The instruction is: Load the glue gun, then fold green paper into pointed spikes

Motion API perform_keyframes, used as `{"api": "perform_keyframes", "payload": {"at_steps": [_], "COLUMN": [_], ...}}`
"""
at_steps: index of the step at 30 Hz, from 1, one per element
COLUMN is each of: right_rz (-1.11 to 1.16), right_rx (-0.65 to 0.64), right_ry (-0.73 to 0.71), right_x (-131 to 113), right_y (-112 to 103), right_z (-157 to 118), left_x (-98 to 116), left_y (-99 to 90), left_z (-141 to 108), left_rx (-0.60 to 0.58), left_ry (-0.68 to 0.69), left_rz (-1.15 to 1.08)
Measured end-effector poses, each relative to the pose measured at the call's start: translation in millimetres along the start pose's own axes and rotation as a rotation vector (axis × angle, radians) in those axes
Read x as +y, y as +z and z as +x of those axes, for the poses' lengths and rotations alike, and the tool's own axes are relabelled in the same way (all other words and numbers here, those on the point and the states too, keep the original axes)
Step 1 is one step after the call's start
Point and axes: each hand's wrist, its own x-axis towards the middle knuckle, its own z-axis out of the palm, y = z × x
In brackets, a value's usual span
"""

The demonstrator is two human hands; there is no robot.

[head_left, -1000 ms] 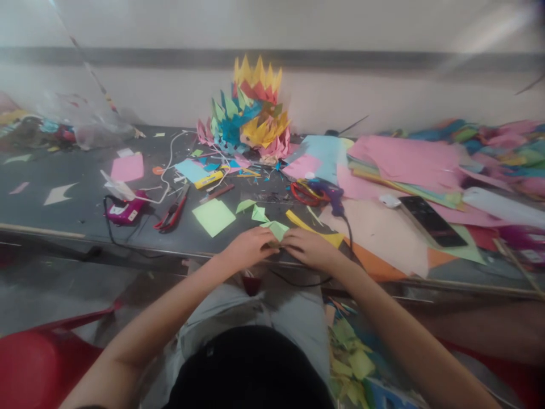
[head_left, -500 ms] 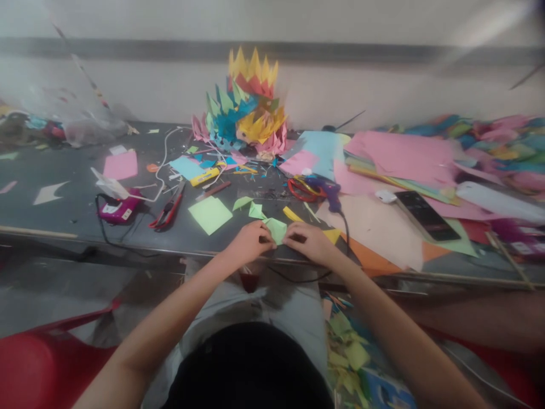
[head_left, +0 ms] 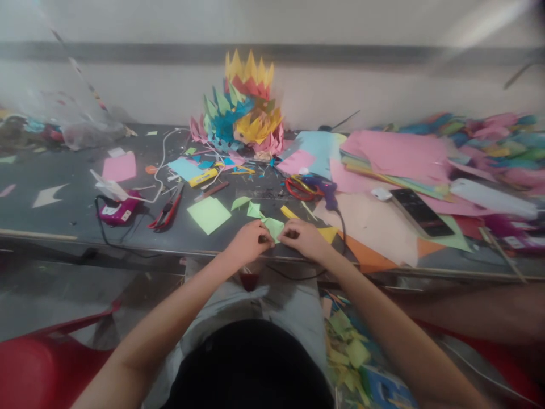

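Note:
Near the front edge of the dark table, a small folded piece of green paper (head_left: 273,226) lies between my two hands. My left hand (head_left: 254,237) pinches its left side, with thumb and fingers pressed together. On the other side, my right hand (head_left: 301,236) has curled fingers closed at the paper's right edge. Just beyond are a smaller folded green piece (head_left: 254,210) and a green scrap (head_left: 240,202). A stack of square green paper (head_left: 209,215) lies to the left of my left hand.
Behind stands a colourful folded-paper model (head_left: 244,116). Red-handled pliers (head_left: 167,210) and a purple device (head_left: 121,208) lie left. Right are scissors (head_left: 298,188), a purple glue gun (head_left: 327,192), a phone (head_left: 421,211) and pink sheets (head_left: 400,156). A red stool (head_left: 38,369) stands lower left.
The whole view has shifted slightly. My right hand's fingers are a little more curled in at the green paper; my left hand keeps its pinch.

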Motion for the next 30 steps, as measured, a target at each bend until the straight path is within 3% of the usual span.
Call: {"api": "perform_keyframes", "payload": {"at_steps": [5, 8, 19, 25, 30], "right_rz": [-0.030, -0.034, 0.219, 0.217, 0.209], "right_rx": [-0.011, -0.012, -0.255, -0.239, -0.165], "right_ry": [0.017, 0.003, 0.043, 0.032, 0.057], "right_x": [-3, -2, 13, 12, 9], "right_y": [0, 0, -16, -19, -17], "right_z": [0, 0, 10, 7, 4], "left_x": [17, 24, 24, 10, 10], "left_y": [4.4, 8.2, -1.7, -19.9, -31.9], "left_z": [-20, -31, -33, -15, 6], "left_rx": [0.004, 0.025, -0.054, -0.136, -0.234], "left_ry": [0.142, 0.170, 0.195, 0.261, 0.272], "left_rz": [0.430, 0.559, 0.549, 0.390, 0.439]}}
